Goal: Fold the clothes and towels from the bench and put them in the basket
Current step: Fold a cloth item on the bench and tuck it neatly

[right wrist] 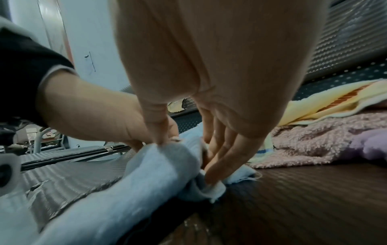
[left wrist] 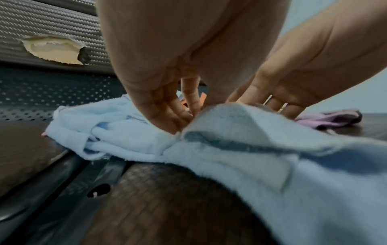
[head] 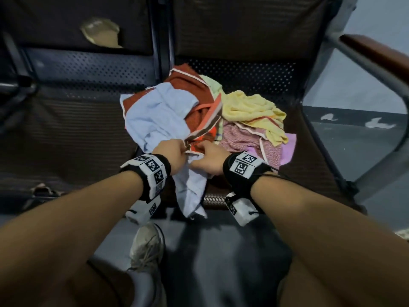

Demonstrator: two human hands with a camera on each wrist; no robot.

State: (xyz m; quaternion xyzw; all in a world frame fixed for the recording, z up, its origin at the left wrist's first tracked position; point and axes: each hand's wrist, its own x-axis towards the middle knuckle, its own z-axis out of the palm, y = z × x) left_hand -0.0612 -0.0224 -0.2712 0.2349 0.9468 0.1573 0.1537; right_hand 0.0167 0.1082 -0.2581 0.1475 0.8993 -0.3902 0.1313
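Gripping the light blue towel [head: 155, 116] at the near edge of the pile, both hands close together. My left hand [head: 171, 151] pinches a fold; my right hand [head: 209, 159] pinches it beside, thumb on top. Towel drapes over the bench [head: 309, 151] front edge. Behind it: rust-red towel [head: 190, 85], yellow towel [head: 250, 107], pink towel [head: 241, 138]. Torn backrest patch [head: 100, 33] far left.

Left hand [head: 170, 151] fingertips buried under light blue towel [head: 152, 116].
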